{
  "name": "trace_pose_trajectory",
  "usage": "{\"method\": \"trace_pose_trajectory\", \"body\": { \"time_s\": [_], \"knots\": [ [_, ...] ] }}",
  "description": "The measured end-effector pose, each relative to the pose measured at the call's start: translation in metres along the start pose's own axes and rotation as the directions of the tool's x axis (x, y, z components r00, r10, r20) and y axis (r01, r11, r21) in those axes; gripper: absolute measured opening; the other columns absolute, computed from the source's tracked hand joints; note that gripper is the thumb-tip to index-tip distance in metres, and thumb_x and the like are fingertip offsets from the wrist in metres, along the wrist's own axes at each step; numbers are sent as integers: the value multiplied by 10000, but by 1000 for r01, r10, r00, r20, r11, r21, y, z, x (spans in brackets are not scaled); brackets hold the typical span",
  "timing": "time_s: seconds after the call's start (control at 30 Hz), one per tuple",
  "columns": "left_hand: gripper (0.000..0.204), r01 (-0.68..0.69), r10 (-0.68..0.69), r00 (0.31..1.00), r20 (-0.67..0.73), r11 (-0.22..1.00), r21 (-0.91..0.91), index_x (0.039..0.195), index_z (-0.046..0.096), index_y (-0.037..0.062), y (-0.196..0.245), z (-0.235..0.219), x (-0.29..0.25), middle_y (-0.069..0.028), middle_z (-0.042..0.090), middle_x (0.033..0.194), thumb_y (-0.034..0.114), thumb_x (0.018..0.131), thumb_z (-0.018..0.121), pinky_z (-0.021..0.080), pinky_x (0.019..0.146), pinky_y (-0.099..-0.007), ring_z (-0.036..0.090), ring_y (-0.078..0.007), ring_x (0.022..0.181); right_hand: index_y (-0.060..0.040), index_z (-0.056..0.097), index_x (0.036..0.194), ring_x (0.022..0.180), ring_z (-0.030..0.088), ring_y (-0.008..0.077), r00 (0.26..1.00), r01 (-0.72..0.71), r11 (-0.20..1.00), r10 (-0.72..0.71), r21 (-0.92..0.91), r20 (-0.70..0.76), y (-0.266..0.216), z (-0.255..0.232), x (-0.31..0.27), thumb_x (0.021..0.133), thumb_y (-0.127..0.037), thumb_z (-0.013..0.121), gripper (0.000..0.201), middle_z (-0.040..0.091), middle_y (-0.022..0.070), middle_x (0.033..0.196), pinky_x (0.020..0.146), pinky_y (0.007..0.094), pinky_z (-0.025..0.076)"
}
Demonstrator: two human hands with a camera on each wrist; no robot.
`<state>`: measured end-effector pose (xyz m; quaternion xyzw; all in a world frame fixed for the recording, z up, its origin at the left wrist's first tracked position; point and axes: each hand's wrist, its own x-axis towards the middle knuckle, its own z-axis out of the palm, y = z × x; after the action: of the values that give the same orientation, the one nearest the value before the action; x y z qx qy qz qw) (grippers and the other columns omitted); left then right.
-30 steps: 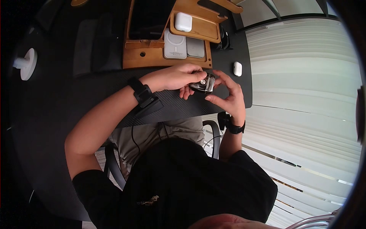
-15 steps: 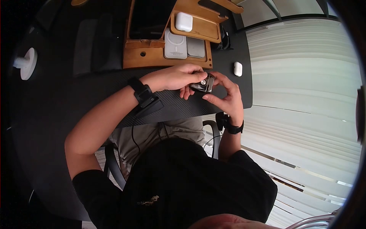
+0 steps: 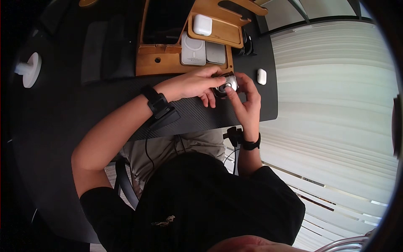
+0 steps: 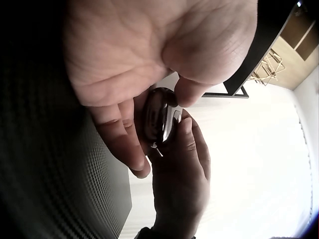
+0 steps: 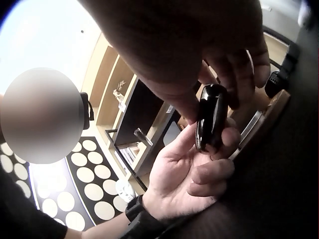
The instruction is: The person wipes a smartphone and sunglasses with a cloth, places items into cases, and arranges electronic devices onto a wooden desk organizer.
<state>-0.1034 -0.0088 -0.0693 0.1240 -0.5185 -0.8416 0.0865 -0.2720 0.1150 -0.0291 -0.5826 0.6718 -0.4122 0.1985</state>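
Observation:
Both hands hold a small, rounded, glossy black-and-silver case [image 3: 232, 80] above the dark desk, close to the front of the wooden stand. My left hand [image 3: 191, 86] grips it from the left, thumb on its upper face and fingers beneath. From the right, my right hand [image 3: 250, 103] pinches it, its thumb pressed on the silver face near a round button-like spot. In the left wrist view the case [image 4: 155, 114] appears edge-on between the two hands. The right wrist view shows the dark, shiny side of the case [image 5: 211, 119]; its silver face is hidden there.
Behind the hands stands a wooden desk organizer [image 3: 147, 65] with a tablet-like dark screen [image 3: 166, 21], a white earbud case [image 3: 202, 25], and a white magnetic power bank [image 3: 193, 49]. Another white earbud case [image 3: 261, 76] lies near the desk's right edge. A white round base [image 3: 32, 70] is far left.
The right hand has moved left and closed in, its thumb now on the case instead of apart from it. The case has turned so that more of its silver face shows.

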Motion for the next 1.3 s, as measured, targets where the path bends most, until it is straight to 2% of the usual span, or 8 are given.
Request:
{"method": "trace_pose_trajectory", "body": {
  "time_s": [0.27, 0.4, 0.5, 0.63, 0.8, 1.07, 1.13, 1.3],
  "knots": [
    [580, -52, 52, 999, -5, 997, -58, 1565, 249, 86, -9, -1, 5, -115, 567, 1191, 319, 1091, 487, 586, 710, -304, 705, -211, 926, 43, 621, 1231, 1004, 655, 322, 971, 239, 912, -224, -333, 84, -11, -1, 7, 760, -178, 860, 572, 642, 194, 1151, 863, 376, 524],
    [595, -53, 52, 998, -26, 998, -38, 1569, 253, 100, -3, 2, 0, -158, 592, 1236, 395, 1093, 452, 584, 743, -322, 696, -217, 962, 33, 621, 1231, 1010, 651, 304, 969, 240, 900, -201, -363, 143, -8, -12, 25, 709, -189, 897, 631, 640, 172, 1137, 872, 373, 522],
    [615, -44, 45, 999, 15, 998, -39, 1551, 287, 85, -1, -2, 0, -207, 618, 1236, 477, 1091, 398, 578, 768, -329, 694, -228, 952, 0, 617, 1248, 966, 623, 182, 945, 317, 907, -276, -278, 176, -12, -24, 56, 723, -142, 899, 613, 652, 83, 1106, 847, 324, 506],
    [641, -17, 16, 998, 68, 1000, 3, 1486, 384, 45, -4, -4, 2, -248, 654, 1166, 544, 1085, 344, 566, 795, -330, 696, -246, 943, 2, 611, 1270, 973, 622, 178, 937, 339, 914, -306, -225, 169, -14, -28, 106, 741, -142, 892, 616, 648, 78, 1126, 842, 322, 508],
    [636, -7, 8, 998, 68, 1000, -3, 1451, 428, 31, -3, -5, 3, -234, 662, 1126, 545, 1084, 353, 562, 793, -327, 696, -239, 927, -21, 611, 1290, 957, 608, 210, 834, 539, 769, -428, -344, 349, -9, -14, 151, 752, -190, 892, 630, 635, 86, 1126, 833, 307, 499],
    [630, 3, -2, 996, 87, 1000, -6, 1449, 429, 31, -4, -6, 4, -220, 669, 1080, 540, 1084, 361, 563, 790, -322, 695, -228, 909, -16, 590, 1350, 1102, 590, 281, 803, 582, 740, -455, -338, 386, 0, -6, 167, 762, -278, 882, 707, 634, 132, 1230, 945, 359, 488],
    [627, 1, -2, 997, 74, 1000, 15, 1449, 431, 35, -4, -5, 4, -222, 666, 1089, 540, 1084, 358, 563, 792, -319, 695, -226, 916, -9, 577, 1368, 1175, 575, 317, 772, 634, 641, -488, -432, 409, -2, -5, 166, 788, -321, 861, 717, 620, 143, 1305, 992, 382, 472],
    [626, 1, -2, 997, 72, 1000, 11, 1452, 431, 39, -4, -5, 3, -225, 661, 1104, 540, 1086, 349, 564, 798, -319, 694, -224, 921, -32, 584, 1378, 1164, 593, 260, 845, 528, 774, -435, -351, 311, -4, -30, 154, 844, -303, 822, 644, 635, 121, 1305, 981, 368, 482]
  ]
}}
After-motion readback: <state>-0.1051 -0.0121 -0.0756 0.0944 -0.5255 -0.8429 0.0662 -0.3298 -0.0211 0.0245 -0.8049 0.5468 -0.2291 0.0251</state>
